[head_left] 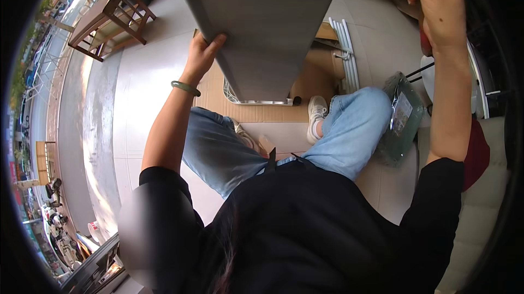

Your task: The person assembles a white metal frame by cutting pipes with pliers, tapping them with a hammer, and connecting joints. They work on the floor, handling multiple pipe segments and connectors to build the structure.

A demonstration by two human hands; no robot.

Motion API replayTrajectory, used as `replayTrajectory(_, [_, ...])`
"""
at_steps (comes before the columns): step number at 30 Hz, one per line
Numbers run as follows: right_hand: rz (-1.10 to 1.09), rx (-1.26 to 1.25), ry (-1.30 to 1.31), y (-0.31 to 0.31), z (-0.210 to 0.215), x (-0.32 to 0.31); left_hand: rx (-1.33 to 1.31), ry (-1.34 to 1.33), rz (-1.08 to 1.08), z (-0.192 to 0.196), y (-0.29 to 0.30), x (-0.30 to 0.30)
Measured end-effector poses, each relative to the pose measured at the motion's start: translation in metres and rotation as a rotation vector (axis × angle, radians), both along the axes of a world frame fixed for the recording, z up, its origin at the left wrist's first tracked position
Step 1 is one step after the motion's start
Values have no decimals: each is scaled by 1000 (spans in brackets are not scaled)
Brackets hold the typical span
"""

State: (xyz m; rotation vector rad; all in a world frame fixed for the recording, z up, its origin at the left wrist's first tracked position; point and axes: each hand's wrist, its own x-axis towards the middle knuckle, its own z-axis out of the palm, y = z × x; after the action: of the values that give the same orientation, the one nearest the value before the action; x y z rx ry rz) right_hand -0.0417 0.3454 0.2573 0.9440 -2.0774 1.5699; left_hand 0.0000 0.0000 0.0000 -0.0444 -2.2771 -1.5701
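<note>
Black top, jeans, green bangle

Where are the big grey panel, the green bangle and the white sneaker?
grey panel (267, 27): head view, middle of its flat face.
green bangle (185, 88): head view, band on the left wrist.
white sneaker (315, 117): head view, its upper.

A pale tiled floor carries everything. Flattened brown cardboard lies on it under the person's white sneaker. White tubes lie beside the cardboard, and a green plastic-wrapped package rests near them.
</note>
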Motion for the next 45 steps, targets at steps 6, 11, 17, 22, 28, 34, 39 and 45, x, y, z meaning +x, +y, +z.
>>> replayTrajectory(6, [-99,76,-217,58,-36,-26,-107,128,1,81,17,-30])
replayTrajectory(11, [-37,-99,-238,105,-86,-25,-363,147,19,140,22,-34])
replayTrajectory(17, [-166,-486,-410,135,-144,-37,-466,94,-44,99,64,-43])
replayTrajectory(22, [-279,-490,-511,131,-189,-65,-756,153,-192,50,101,-52])
replayTrajectory(28, [-482,-630,-672,112,-238,-82,-856,-5,-318,-23,133,-46])
replayTrajectory(34, [-299,-722,-969,58,-332,-71,-1026,-169,-156,-108,82,-18])
replayTrajectory(39, [-265,-637,-1011,40,-363,-63,-1032,-435,-174,-152,55,8])
replayTrajectory(45, [-255,-350,-1195,46,-385,-87,-1048,-620,-221,-159,32,13])
